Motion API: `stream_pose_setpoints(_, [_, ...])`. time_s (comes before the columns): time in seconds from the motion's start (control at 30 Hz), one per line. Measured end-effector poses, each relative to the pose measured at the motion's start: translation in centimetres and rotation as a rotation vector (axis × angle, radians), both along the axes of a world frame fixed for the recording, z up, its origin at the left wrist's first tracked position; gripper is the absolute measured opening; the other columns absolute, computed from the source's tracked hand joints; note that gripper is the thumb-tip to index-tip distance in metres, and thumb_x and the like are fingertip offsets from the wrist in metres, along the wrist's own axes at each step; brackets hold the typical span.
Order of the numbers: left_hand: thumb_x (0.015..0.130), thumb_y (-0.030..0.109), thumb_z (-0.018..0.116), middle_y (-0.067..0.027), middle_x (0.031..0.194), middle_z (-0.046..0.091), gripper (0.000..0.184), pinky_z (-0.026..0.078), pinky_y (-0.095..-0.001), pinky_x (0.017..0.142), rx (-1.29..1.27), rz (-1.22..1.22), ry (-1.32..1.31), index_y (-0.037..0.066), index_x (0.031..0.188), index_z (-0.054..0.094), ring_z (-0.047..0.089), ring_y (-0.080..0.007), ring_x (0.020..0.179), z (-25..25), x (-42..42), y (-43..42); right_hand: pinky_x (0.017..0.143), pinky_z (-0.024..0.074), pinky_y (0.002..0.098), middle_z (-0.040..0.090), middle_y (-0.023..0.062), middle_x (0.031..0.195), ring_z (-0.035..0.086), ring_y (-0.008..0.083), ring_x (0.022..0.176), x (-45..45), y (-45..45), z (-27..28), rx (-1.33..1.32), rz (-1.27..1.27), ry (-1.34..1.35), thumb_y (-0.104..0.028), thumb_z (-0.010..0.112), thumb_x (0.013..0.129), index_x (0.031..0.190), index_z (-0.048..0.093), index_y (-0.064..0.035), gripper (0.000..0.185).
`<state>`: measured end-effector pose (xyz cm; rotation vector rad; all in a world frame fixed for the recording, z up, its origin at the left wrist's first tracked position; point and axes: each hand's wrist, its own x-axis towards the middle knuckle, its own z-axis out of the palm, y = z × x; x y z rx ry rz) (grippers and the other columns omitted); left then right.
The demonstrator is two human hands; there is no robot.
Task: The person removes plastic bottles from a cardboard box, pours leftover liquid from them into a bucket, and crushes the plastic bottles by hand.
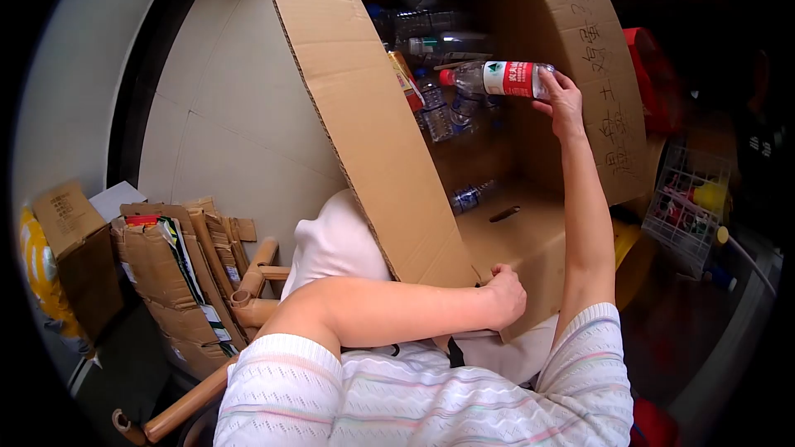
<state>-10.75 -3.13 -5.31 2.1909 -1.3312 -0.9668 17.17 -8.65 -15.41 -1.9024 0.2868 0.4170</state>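
A clear plastic bottle (pixel 507 78) with a red cap and a red and white label lies sideways in the grip of my right hand (pixel 561 99), which holds it by its base over the open cardboard box (pixel 356 91). Inside the box are several clear plastic bottles (pixel 443 120) and a small orange and red packet (pixel 406 81). My left hand (pixel 503 296) is closed at the near edge of the box, beside the flap's corner; whether its fingers pinch anything is hidden.
Flattened cardboard (pixel 170 281) stands upright at the left, beside a wooden frame (pixel 252 302) and a brown carton (pixel 70 219). To the right are a wire basket (pixel 686 207) and a red object (pixel 650 83). Tiled floor (pixel 224 91) shows left of the box.
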Motion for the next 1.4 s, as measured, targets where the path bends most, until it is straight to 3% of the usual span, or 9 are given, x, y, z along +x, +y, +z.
stream_pose_setpoints(0.17, [0.076, 0.018, 0.061, -0.0118, 0.098, 0.063, 0.024, 0.043, -0.0460, 0.079, -0.049, 0.066, -0.046, 0.005, 0.095, 0.068, 0.058, -0.0267, 0.094, 0.8, 1.1, 0.7, 0.062, 0.0564, 0.0329, 0.062, 0.0101, 0.104, 0.066, 0.0246, 0.081, -6.6, -7.4, 5.9, 0.424, -0.299, 0.107, -0.037, 0.068, 0.081, 0.117, 0.052, -0.0063, 0.049])
stream_pose_setpoints(0.2, [0.076, 0.017, 0.060, -0.0117, 0.097, 0.063, 0.023, 0.043, -0.0450, 0.079, -0.064, 0.076, -0.053, 0.005, 0.093, 0.068, 0.058, -0.0262, 0.094, 0.9, 1.3, 0.8, 0.066, 0.0578, 0.0351, 0.059, 0.0124, 0.111, 0.064, 0.0285, 0.091, -7.8, -9.8, 6.0, 0.520, -0.281, 0.146, -0.039, 0.065, 0.083, 0.121, 0.047, -0.0066, 0.053])
stream_pose_setpoints(0.3, [0.074, 0.012, 0.058, -0.0114, 0.091, 0.062, 0.017, 0.042, -0.0383, 0.073, -0.126, 0.121, -0.098, 0.005, 0.087, 0.068, 0.058, -0.0247, 0.090, 1.2, 1.6, 0.8, 0.065, 0.0560, 0.0352, 0.062, 0.0105, 0.107, 0.066, 0.0272, 0.090, -12.6, -13.4, 9.0, 0.589, -0.425, 0.120, -0.041, 0.059, 0.087, 0.119, 0.050, -0.0084, 0.047])
stream_pose_setpoints(0.57, [0.076, 0.010, 0.057, -0.0124, 0.102, 0.061, 0.021, 0.043, -0.0394, 0.081, -0.016, 0.086, -0.037, 0.006, 0.095, 0.066, 0.056, -0.0278, 0.101, 1.2, 2.4, 0.5, 0.068, 0.0550, 0.0363, 0.062, 0.0096, 0.108, 0.064, 0.0252, 0.092, -27.6, -28.5, 18.9, 0.319, -0.799, -0.204, -0.039, 0.065, 0.084, 0.118, 0.052, -0.0094, 0.047])
stream_pose_setpoints(0.67, [0.074, 0.018, 0.067, -0.0136, 0.102, 0.060, 0.035, 0.046, -0.0402, 0.085, -0.023, 0.061, -0.098, 0.008, 0.107, 0.063, 0.056, -0.0290, 0.103, 0.8, 2.6, 0.6, 0.069, 0.0553, 0.0354, 0.061, 0.0105, 0.108, 0.064, 0.0253, 0.091, -33.4, -32.1, 20.9, 0.261, -0.957, -0.258, -0.038, 0.066, 0.083, 0.118, 0.051, -0.0088, 0.048])
stream_pose_setpoints(0.87, [0.074, 0.018, 0.066, -0.0129, 0.105, 0.059, 0.046, 0.047, -0.0393, 0.087, 0.041, 0.070, -0.097, 0.009, 0.118, 0.059, 0.056, -0.0288, 0.103, 2.0, 3.0, 0.7, 0.061, 0.0569, 0.0330, 0.062, 0.0127, 0.104, 0.065, 0.0274, 0.088, -38.8, -31.4, 20.8, 0.447, -0.997, -0.269, -0.051, 0.050, 0.088, 0.117, 0.050, -0.0055, 0.054])
stream_pose_setpoints(1.0, [0.074, 0.019, 0.067, -0.0122, 0.105, 0.059, 0.047, 0.047, -0.0392, 0.087, 0.053, 0.064, -0.090, 0.011, 0.119, 0.059, 0.056, -0.0286, 0.103, 1.9, 3.3, 0.6, 0.058, 0.0568, 0.0325, 0.064, 0.0132, 0.097, 0.067, 0.0275, 0.082, -40.4, -30.7, 20.0, 0.486, -1.038, -0.258, -0.052, 0.051, 0.088, 0.117, 0.050, -0.0050, 0.055])
stream_pose_setpoints(1.23, [0.073, 0.020, 0.067, -0.0121, 0.105, 0.060, 0.049, 0.047, -0.0387, 0.087, 0.042, 0.087, -0.087, 0.011, 0.120, 0.058, 0.056, -0.0283, 0.102, 1.5, 3.4, 0.6, 0.060, 0.0539, 0.0337, 0.063, 0.0131, 0.102, 0.066, 0.0270, 0.085, -43.5, -31.3, 20.1, 0.217, -1.170, -0.265, -0.048, 0.059, 0.086, 0.116, 0.050, -0.0032, 0.054])
stream_pose_setpoints(1.4, [0.073, 0.022, 0.067, -0.0122, 0.106, 0.060, 0.050, 0.047, -0.0382, 0.088, 0.065, 0.070, -0.103, 0.011, 0.121, 0.058, 0.056, -0.0283, 0.103, 1.3, 3.4, 0.4, 0.061, 0.0519, 0.0323, 0.063, 0.0084, 0.096, 0.064, 0.0206, 0.078, -45.7, -31.4, 19.2, -0.037, -1.113, -0.185, -0.045, 0.062, 0.084, 0.115, 0.052, -0.0041, 0.052])
